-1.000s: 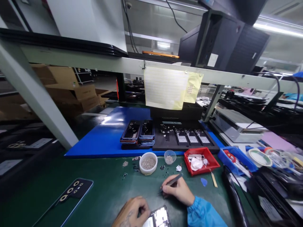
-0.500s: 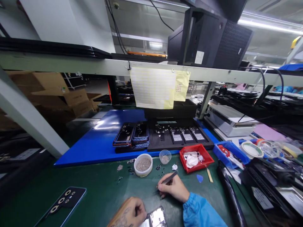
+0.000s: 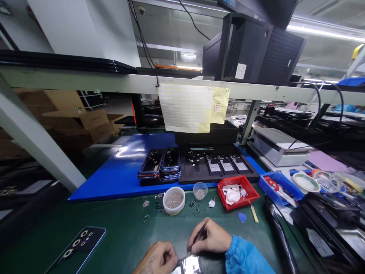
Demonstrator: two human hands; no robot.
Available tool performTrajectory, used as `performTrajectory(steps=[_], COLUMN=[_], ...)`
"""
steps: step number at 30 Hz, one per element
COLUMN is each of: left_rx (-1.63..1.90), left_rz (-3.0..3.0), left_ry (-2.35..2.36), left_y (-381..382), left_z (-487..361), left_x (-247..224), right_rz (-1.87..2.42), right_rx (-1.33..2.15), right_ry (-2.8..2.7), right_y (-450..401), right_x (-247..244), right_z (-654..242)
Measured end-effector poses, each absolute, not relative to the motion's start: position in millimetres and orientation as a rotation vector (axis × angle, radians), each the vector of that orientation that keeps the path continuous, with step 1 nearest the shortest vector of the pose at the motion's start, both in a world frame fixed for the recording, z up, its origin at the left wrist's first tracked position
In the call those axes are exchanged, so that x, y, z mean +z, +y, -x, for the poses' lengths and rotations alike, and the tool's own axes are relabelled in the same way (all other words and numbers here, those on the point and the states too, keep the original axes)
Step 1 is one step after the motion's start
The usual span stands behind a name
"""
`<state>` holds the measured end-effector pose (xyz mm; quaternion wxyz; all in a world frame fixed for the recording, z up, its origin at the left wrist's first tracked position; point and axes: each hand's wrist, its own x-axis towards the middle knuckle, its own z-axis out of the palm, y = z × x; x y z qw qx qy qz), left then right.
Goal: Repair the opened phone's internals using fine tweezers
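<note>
Green matting (image 3: 122,224) covers the bench, where an opened phone (image 3: 190,264) lies at the near edge, its interior gleaming white and silver within a dark rim. The left hand (image 3: 159,258), fingers curled, touches its left side; the right hand (image 3: 211,236) pinches dark tweezers (image 3: 201,230) over its top edge.

Right hand (image 3: 211,237) grips a slim dark tool (image 3: 201,232), tip down at the opened phone (image 3: 191,265). Left hand (image 3: 158,258), fingers curled, sits at the phone's left side. Beyond the grip: white tub (image 3: 174,211) of small pieces (image 3: 174,199); right of it, red tray (image 3: 243,204) holding white scraps (image 3: 233,195).
</note>
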<state>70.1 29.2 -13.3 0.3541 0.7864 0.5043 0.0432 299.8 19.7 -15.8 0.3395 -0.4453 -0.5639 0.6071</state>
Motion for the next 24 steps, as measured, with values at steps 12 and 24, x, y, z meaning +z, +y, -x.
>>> performTrajectory(steps=[12, 24], left_rx=[0.192, 0.251], left_rz=[-2.040, -2.096], left_ry=[1.350, 1.283], left_y=[22, 23], left_z=[-76, -76], left_x=[-2, -11], right_rz=[1.208, 1.299], right_rx=[1.516, 1.249], right_ry=[-1.504, -1.539], right_y=[20, -6], right_x=[-21, -4], right_z=[-299, -291])
